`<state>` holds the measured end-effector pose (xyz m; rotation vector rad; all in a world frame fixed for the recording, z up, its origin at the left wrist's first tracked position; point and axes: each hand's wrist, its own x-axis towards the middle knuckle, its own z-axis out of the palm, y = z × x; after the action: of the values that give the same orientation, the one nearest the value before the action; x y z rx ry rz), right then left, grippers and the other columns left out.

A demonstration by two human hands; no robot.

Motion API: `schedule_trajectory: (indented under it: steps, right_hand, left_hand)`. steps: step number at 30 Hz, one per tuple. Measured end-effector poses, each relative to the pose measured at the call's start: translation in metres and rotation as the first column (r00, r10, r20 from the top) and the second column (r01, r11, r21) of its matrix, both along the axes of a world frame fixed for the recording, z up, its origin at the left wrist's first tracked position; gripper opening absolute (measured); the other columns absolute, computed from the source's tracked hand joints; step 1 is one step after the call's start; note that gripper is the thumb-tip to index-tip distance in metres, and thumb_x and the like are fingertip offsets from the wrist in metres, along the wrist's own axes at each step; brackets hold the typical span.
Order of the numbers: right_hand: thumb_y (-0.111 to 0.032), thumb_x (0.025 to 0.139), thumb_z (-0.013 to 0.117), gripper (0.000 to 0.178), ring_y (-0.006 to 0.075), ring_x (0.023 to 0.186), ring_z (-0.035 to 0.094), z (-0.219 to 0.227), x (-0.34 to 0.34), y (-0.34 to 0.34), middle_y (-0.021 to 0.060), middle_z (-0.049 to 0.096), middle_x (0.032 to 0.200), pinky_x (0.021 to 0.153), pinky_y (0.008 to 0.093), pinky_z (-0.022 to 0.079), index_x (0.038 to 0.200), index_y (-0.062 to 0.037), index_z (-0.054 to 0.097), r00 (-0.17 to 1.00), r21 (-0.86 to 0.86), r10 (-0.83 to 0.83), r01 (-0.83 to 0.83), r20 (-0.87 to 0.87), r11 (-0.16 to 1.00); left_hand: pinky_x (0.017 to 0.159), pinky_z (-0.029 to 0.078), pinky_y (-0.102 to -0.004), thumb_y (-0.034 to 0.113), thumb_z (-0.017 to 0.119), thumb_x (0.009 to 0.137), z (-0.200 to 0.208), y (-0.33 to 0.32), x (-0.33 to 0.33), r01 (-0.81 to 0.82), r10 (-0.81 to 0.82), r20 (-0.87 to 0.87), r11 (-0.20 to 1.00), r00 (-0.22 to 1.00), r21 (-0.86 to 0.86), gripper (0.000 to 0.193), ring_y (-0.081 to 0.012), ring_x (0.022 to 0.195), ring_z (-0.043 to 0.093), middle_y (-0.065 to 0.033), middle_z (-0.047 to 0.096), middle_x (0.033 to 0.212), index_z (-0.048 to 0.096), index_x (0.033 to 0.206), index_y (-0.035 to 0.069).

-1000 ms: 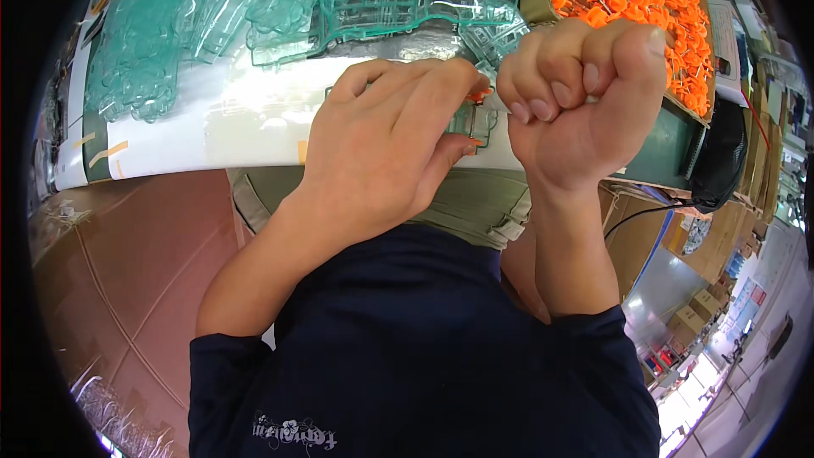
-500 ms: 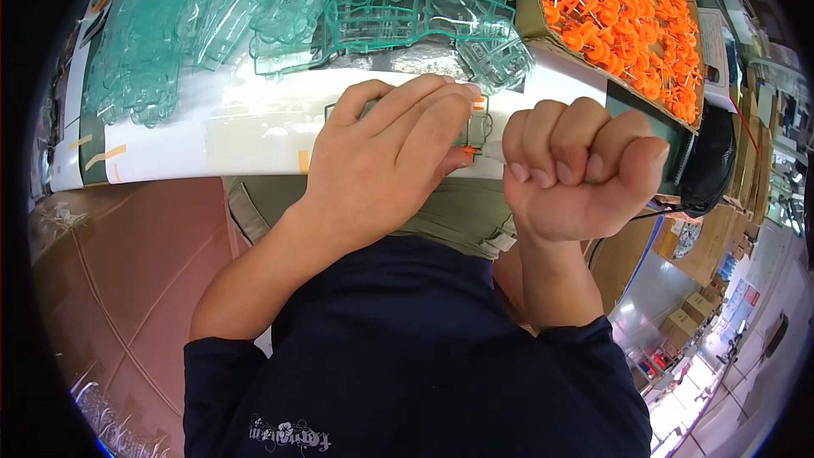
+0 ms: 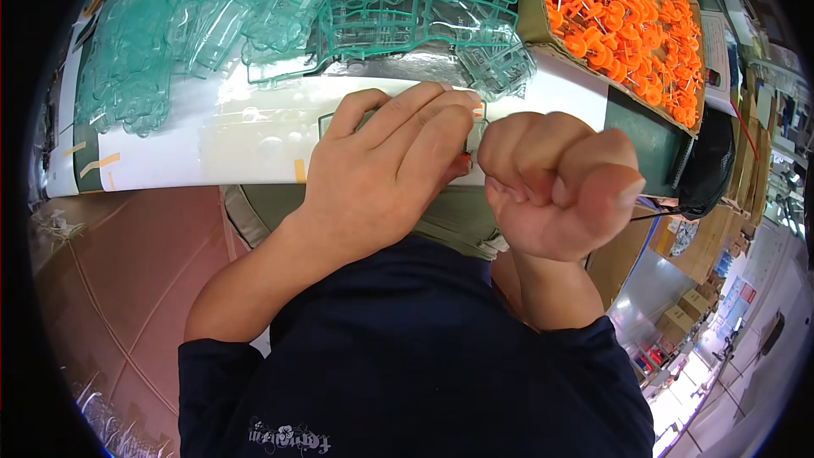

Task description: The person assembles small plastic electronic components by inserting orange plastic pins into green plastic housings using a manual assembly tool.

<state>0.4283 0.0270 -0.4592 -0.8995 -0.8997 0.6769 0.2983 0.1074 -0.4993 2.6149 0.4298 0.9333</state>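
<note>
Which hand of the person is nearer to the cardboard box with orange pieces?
The right. The right hand is below the cardboard box in the picture, apart from it; the left hand is farther away, to the lower left.

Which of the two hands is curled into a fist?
The right hand: its fingers fold in toward the palm. The left hand instead shows its back, fingers reaching more openly over the white work surface.

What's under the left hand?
A thin green plastic edge pokes out left of the left hand, and an orange bit shows to its right. Everything between is covered, so whether they join can't be seen.
</note>
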Motion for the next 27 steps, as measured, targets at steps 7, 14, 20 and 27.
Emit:
schedule_trajectory:
  steps: [7,14,20,27]
  right_hand:
    - [-0.036,0.107,0.047,0.043,0.0126,0.048,0.034,0.003,0.008,0.001,0.0004,0.038,0.055,0.046,0.0278,0.031,0.07,-0.0151,0.042,0.985,0.025,0.02,-0.016,-0.174,1.0]
    - [-0.015,0.094,0.068,0.021,0.0139,0.055,0.054,0.034,0.015,-0.026,0.0076,0.065,0.069,0.053,0.0277,0.043,0.113,-0.0062,0.073,0.819,-0.648,0.135,0.328,0.558,0.687]
    - [-0.013,0.087,0.074,0.04,0.0143,0.07,0.061,0.012,0.029,-0.037,0.0095,0.077,0.095,0.067,0.0258,0.05,0.127,-0.0076,0.07,0.669,-0.698,0.313,0.437,0.674,0.567]
    - [-0.016,0.087,0.077,0.035,0.0147,0.065,0.056,0.029,0.019,-0.044,0.006,0.072,0.082,0.065,0.0259,0.047,0.121,-0.0073,0.073,0.756,-0.631,0.217,0.311,0.618,0.711]
  left_hand:
    - [0.096,0.044,-0.0359,0.016,0.072,0.083,0.007,0.0,-0.003,0.037,-0.037,-0.031,0.999,0.999,0.005,0.047,-0.019,0.119,0.062,-0.0041,0.065,0.128,0.058,0.125,0.003]
    - [0.098,0.045,-0.0407,0.011,0.073,0.08,0.027,0.001,-0.017,0.065,-0.079,-0.077,0.983,0.994,-0.173,0.053,-0.0288,0.114,0.062,-0.0131,0.064,0.123,0.054,0.129,0.001]
    - [0.097,0.046,-0.042,0.006,0.072,0.079,0.031,0.007,-0.018,0.031,-0.068,-0.141,0.968,0.988,-0.251,0.056,-0.0346,0.108,0.062,-0.0181,0.064,0.118,0.052,0.13,-0.001]
    - [0.093,0.048,-0.0416,0.005,0.074,0.075,0.051,0.007,-0.022,0.053,-0.112,-0.22,0.964,0.969,-0.26,0.059,-0.0356,0.105,0.061,-0.0182,0.064,0.116,0.052,0.13,-0.001]
